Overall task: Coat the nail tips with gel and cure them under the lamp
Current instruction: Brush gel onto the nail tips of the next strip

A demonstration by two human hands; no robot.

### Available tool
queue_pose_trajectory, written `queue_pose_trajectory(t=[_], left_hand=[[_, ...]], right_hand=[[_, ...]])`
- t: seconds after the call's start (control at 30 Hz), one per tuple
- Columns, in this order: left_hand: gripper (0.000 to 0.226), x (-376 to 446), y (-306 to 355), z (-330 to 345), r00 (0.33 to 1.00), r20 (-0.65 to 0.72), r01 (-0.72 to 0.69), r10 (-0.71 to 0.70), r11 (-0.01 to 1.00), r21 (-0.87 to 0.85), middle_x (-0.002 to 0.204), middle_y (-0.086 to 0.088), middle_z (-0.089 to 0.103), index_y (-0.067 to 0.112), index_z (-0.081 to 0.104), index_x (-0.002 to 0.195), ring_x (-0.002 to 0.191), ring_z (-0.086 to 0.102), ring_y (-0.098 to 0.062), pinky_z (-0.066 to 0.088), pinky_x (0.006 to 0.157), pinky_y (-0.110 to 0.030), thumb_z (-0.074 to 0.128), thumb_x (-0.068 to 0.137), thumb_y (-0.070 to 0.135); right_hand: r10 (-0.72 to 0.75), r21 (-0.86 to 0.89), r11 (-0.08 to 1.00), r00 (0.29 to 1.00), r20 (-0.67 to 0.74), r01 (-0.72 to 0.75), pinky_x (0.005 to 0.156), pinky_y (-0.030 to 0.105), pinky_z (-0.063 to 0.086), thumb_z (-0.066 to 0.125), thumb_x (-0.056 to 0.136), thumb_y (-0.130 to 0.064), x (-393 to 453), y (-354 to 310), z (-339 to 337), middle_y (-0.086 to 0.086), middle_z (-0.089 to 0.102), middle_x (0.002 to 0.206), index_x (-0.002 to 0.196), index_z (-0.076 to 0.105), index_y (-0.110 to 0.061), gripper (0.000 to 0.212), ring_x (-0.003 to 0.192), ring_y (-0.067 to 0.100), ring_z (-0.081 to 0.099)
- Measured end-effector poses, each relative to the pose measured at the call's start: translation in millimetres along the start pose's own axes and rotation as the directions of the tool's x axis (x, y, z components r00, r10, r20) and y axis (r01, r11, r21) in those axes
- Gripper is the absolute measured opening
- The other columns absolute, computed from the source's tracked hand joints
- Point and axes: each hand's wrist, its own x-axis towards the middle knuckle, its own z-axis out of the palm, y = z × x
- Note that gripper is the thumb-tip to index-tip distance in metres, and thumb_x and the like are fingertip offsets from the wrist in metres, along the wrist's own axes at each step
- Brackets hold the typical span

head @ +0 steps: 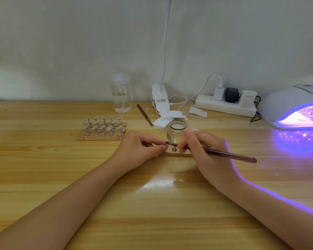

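My right hand (204, 150) grips a dark brown brush (231, 155), its tip pointing left over a nail tip on a small metal stand (174, 148). That stand sits on a wooden strip (175, 153) on the table. My left hand (143, 147) pinches at the stand, thumb and forefinger closed just beside the brush tip. A small open glass jar (176, 131) stands right behind the hands. The white curing lamp (294, 107) glows purple at the far right.
A wooden holder (101, 137) with several clear nail tips on stands sits left of the hands. Behind are a clear pump bottle (121, 94), a second brush (145, 114), white pads (165, 120), a clip lamp (160, 98) and a power strip (224, 105) with cables.
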Motion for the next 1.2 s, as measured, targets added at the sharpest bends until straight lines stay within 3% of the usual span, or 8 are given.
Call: queue_pose_trajectory(t=[0.13,0.27,0.47,0.57,0.73,0.93,1.1,1.2], left_hand=[[0.012,-0.1,1.2,0.4,1.0,-0.013,0.004,-0.004,1.0,-0.004,0.066,-0.008,0.067,0.023,0.074,0.078,0.049,0.046,0.001,0.034,0.048,-0.007,0.073,0.074,0.012],[0.014,-1.0,1.2,0.8,1.0,-0.015,-0.005,0.005,1.0,-0.004,0.057,0.012,0.064,0.024,0.073,0.076,0.05,0.047,0.002,0.035,0.05,-0.006,0.074,0.073,0.01],[0.013,0.2,2.4,1.3,0.999,-0.011,-0.032,0.033,0.999,0.036,0.054,0.019,0.062,0.021,0.074,0.078,0.05,0.047,0.003,0.035,0.051,-0.006,0.074,0.074,0.009],[0.013,0.0,2.7,1.0,1.0,-0.019,-0.021,0.022,0.999,0.037,0.049,0.02,0.059,0.022,0.073,0.077,0.049,0.047,0.004,0.035,0.05,-0.006,0.074,0.073,0.01],[0.013,-0.2,3.0,0.8,1.0,-0.018,-0.018,0.018,0.999,0.033,0.051,0.023,0.059,0.021,0.073,0.078,0.048,0.047,0.006,0.034,0.048,-0.004,0.073,0.074,0.009],[0.013,0.1,3.3,0.6,1.0,-0.024,-0.013,0.014,1.0,0.026,0.051,0.012,0.058,0.024,0.073,0.076,0.048,0.046,0.004,0.035,0.049,-0.007,0.074,0.073,0.012],[0.012,-0.3,3.2,0.7,1.0,-0.015,-0.017,0.018,1.0,0.023,0.058,0.005,0.062,0.02,0.074,0.077,0.047,0.046,0.003,0.034,0.048,-0.006,0.074,0.073,0.009],[0.014,-0.2,3.4,1.0,1.0,-0.018,-0.017,0.017,0.999,0.03,0.065,-0.007,0.066,0.024,0.072,0.075,0.049,0.047,0.003,0.034,0.049,-0.006,0.074,0.073,0.01]], right_hand=[[0.019,0.129,0.991,1.0,-0.013,-0.017,0.053,0.004,0.037,0.047,0.088,-0.031,-1.0,-0.3,-0.1,-0.007,0.059,0.054,0.059,0.064,-0.01,0.039,0.049,-0.003,0.055],[0.011,0.032,0.999,1.0,-0.021,-0.01,0.057,0.005,0.037,0.047,0.09,-0.029,-0.4,0.8,-1.0,-0.007,0.063,0.06,0.061,0.063,-0.02,0.034,0.056,-0.003,0.056],[0.052,-0.086,0.995,0.999,0.004,-0.051,0.064,0.021,0.047,0.051,0.091,-0.036,3.3,3.4,1.3,-0.011,0.066,0.07,0.067,0.063,-0.031,0.027,0.064,0.014,0.061],[0.045,-0.058,0.997,0.999,0.011,-0.045,0.063,0.016,0.048,0.046,0.084,-0.043,2.0,1.9,0.5,-0.01,0.066,0.066,0.066,0.065,-0.028,0.03,0.063,0.007,0.062],[0.006,0.002,1.0,1.0,0.007,-0.006,0.06,0.008,0.043,0.049,0.091,-0.034,-0.1,3.0,-1.4,-0.003,0.064,0.059,0.06,0.065,-0.019,0.038,0.059,0.0,0.06],[0.033,-0.008,0.999,0.999,-0.036,-0.034,0.061,0.01,0.043,0.05,0.09,-0.036,2.6,3.5,-0.6,-0.006,0.066,0.067,0.064,0.064,-0.025,0.032,0.061,0.002,0.06],[0.066,-0.063,0.996,0.998,-0.024,-0.067,0.065,0.028,0.047,0.049,0.088,-0.043,2.4,3.1,0.9,-0.008,0.066,0.068,0.064,0.063,-0.03,0.031,0.064,0.023,0.06],[0.027,-0.059,0.998,1.0,-0.013,-0.028,0.062,0.019,0.046,0.05,0.09,-0.035,1.2,3.3,-0.4,-0.007,0.064,0.064,0.061,0.064,-0.024,0.034,0.061,0.01,0.059]])
